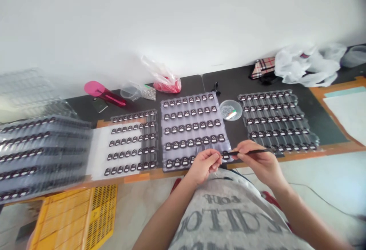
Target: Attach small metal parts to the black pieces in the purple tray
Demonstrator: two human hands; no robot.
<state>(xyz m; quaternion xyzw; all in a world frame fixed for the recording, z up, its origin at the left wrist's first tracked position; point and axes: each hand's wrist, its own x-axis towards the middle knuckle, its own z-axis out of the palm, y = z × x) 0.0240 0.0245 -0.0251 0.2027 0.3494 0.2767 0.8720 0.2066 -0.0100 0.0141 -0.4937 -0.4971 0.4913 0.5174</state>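
Observation:
My left hand (206,162) pinches a small black part (225,155) at the front right corner of the middle clear tray (166,140), which holds rows of the same black parts. My right hand (259,159) grips a thin black tool (251,152) like a pen, its tip touching the small part. Both hands meet just over the table's front edge, above my lap.
Another tray of black parts (277,122) lies to the right, one (131,143) to the left, and a stack of trays (40,150) at far left. A small round dish (231,110) sits between trays. Pink bottle (104,93), plastic bags (305,65) at the back. Yellow crate (77,215) below left.

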